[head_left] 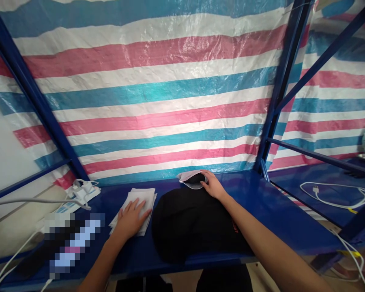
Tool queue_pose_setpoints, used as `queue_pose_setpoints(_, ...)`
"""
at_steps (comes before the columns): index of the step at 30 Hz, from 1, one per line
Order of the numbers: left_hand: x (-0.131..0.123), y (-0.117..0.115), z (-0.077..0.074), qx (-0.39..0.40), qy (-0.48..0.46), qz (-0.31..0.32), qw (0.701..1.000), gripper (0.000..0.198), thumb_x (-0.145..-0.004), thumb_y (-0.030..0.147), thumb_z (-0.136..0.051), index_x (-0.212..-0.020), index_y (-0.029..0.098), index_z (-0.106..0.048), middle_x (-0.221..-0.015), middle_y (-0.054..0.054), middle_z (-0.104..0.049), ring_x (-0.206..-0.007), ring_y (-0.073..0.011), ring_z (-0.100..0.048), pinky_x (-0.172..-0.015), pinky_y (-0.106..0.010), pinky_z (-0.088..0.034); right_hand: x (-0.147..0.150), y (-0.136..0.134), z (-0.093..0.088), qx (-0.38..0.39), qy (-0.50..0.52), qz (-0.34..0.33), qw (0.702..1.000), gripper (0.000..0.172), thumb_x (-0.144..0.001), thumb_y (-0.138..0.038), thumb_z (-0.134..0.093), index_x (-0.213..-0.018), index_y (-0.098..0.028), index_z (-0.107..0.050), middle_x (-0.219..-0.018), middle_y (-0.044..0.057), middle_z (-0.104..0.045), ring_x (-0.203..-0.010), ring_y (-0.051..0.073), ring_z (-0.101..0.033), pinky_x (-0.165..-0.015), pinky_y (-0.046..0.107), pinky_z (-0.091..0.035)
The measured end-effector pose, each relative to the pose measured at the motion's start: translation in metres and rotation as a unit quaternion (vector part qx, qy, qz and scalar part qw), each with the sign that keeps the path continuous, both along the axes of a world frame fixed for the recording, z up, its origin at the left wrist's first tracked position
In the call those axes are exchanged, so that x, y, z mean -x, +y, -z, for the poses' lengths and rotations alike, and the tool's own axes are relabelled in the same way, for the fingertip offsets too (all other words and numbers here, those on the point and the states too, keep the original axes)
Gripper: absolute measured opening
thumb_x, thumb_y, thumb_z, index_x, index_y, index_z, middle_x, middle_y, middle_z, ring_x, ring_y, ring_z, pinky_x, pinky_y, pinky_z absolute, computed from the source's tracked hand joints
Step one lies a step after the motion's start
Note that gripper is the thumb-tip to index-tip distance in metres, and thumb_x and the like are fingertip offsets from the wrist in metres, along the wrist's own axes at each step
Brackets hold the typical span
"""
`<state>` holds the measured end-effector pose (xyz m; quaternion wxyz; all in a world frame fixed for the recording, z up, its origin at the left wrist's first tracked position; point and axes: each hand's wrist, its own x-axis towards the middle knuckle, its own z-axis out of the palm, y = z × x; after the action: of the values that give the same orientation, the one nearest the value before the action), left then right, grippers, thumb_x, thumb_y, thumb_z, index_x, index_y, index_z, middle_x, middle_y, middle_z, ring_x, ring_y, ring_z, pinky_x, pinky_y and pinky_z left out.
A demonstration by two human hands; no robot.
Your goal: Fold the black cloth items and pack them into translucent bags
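Note:
My left hand (130, 221) lies flat with its fingers spread on a small stack of thin white pouches or sheets (144, 193); which of the two I cannot tell. At the back of the blue shelf, my right hand (213, 186) pinches the right edge of a pale zip pouch (186, 176). The pouch's mouth gapes, and something dark shows inside. Between my forearms rests a black cloth bag (190, 227) with small red lettering, partly covered by my right arm.
A power strip (89, 194) with plugged-in chargers and cables stands at the left. A blurred-out device (76, 247) lies in front of it. Blue metal posts (266, 134) frame the shelf (276, 215), backed by a striped plastic sheet (170, 97). A white cable (331, 202) lies coiled on the right.

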<state>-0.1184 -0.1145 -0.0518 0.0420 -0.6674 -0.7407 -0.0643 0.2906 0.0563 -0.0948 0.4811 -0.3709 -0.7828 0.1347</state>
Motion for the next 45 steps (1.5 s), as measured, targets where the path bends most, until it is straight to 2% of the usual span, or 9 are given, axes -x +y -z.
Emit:
queue_pose_setpoints(2,-0.017,0.024,-0.017,0.001,-0.024,-0.008,1.000,0.055,-0.105,0.058,-0.045,-0.140,0.024,-0.070,-0.161,-0.018,-0.055,-0.154,-0.0449,-0.043,-0.121,-0.077,-0.026,0.002,-0.001,-0.001,0.000,0.008,-0.004,1.000,0.057,-0.090,-0.015,-0.062,-0.146,-0.024,-0.061,-0.158,0.013,-0.055,-0.148,0.032,-0.050,-0.127,0.058,-0.038)
queue_pose_setpoints(5,-0.059,0.058,-0.036,-0.096,-0.111,0.093,0.985,0.057,-0.105,0.057,-0.046,-0.144,0.019,-0.065,-0.158,-0.018,-0.058,-0.151,-0.0373,-0.049,-0.127,-0.058,-0.033,0.005,-0.003,-0.004,0.002,0.055,-0.008,0.998,0.058,-0.088,-0.016,-0.064,-0.146,-0.025,-0.060,-0.159,0.013,-0.053,-0.149,0.032,-0.049,-0.126,0.055,-0.041)
queue_pose_setpoints(10,-0.134,0.105,-0.034,-0.178,-0.337,0.144,0.913,0.075,-0.103,0.059,-0.057,-0.161,0.016,-0.042,-0.163,-0.024,-0.050,-0.151,-0.0372,-0.050,-0.124,-0.053,-0.040,0.003,-0.003,-0.018,0.052,0.198,0.020,0.979,0.052,-0.088,-0.031,-0.071,-0.139,-0.024,-0.061,-0.157,0.016,-0.049,-0.130,0.032,-0.063,-0.098,0.047,-0.063)
queue_pose_setpoints(15,-0.168,0.117,-0.009,-0.179,-0.517,0.123,0.828,0.071,-0.111,0.064,-0.037,-0.168,0.024,-0.027,-0.166,-0.020,-0.047,-0.148,-0.0312,-0.055,-0.116,-0.046,-0.050,0.002,-0.009,-0.039,0.249,0.470,-0.121,0.838,0.052,-0.076,-0.038,-0.089,-0.122,-0.026,-0.066,-0.115,0.007,-0.074,-0.107,0.025,-0.072,-0.094,0.040,-0.065)
queue_pose_setpoints(20,-0.176,0.102,0.001,-0.102,-0.581,0.222,0.776,0.066,-0.105,0.069,-0.048,-0.148,0.019,-0.060,-0.140,-0.015,-0.072,-0.123,-0.0302,-0.072,-0.097,-0.040,-0.062,0.016,-0.035,-0.047,0.342,0.436,-0.213,0.805,0.040,-0.078,-0.046,-0.093,-0.104,-0.023,-0.073,-0.093,0.006,-0.077,-0.083,0.023,-0.074,-0.064,0.032,-0.066)
queue_pose_setpoints(24,-0.172,0.094,-0.001,-0.100,-0.599,0.225,0.762,0.062,-0.101,0.072,-0.054,-0.120,0.016,-0.076,-0.112,-0.009,-0.080,-0.096,-0.0264,-0.075,-0.084,-0.036,-0.061,0.025,-0.058,-0.053,0.401,0.388,-0.259,0.788,0.038,-0.080,-0.044,-0.095,-0.102,-0.018,-0.077,-0.091,0.007,-0.078,-0.071,0.017,-0.070,-0.052,0.024,-0.059)
queue_pose_setpoints(27,-0.168,0.094,-0.002,-0.105,-0.604,0.222,0.758,0.059,-0.099,0.070,-0.059,-0.109,0.016,-0.080,-0.106,-0.008,-0.081,-0.100,-0.0278,-0.074,-0.091,-0.036,-0.058,0.026,-0.067,-0.059,0.412,0.377,-0.264,0.787,0.043,-0.078,-0.040,-0.097,-0.111,-0.019,-0.078,-0.101,0.007,-0.081,-0.079,0.019,-0.075,-0.062,0.026,-0.064)
queue_pose_setpoints(32,-0.166,0.098,0.002,-0.133,-0.621,0.209,0.744,0.055,-0.098,0.064,-0.065,-0.123,0.017,-0.080,-0.118,-0.008,-0.082,-0.117,-0.0312,-0.073,-0.103,-0.040,-0.055,0.029,-0.070,-0.063,0.390,0.409,-0.239,0.789,0.052,-0.072,-0.037,-0.100,-0.115,-0.020,-0.077,-0.113,0.007,-0.083,-0.097,0.026,-0.080,-0.086,0.034,-0.067)
queue_pose_setpoints(45,-0.160,0.092,-0.008,-0.230,-0.587,0.161,0.759,0.040,-0.090,0.058,-0.075,-0.102,0.022,-0.086,-0.102,-0.005,-0.084,-0.099,-0.0282,-0.075,-0.092,-0.033,-0.054,0.033,-0.074,-0.055,0.413,0.356,-0.256,0.798,0.060,-0.067,-0.029,-0.100,-0.122,-0.022,-0.078,-0.119,0.007,-0.082,-0.108,0.029,-0.078,-0.098,0.040,-0.062)
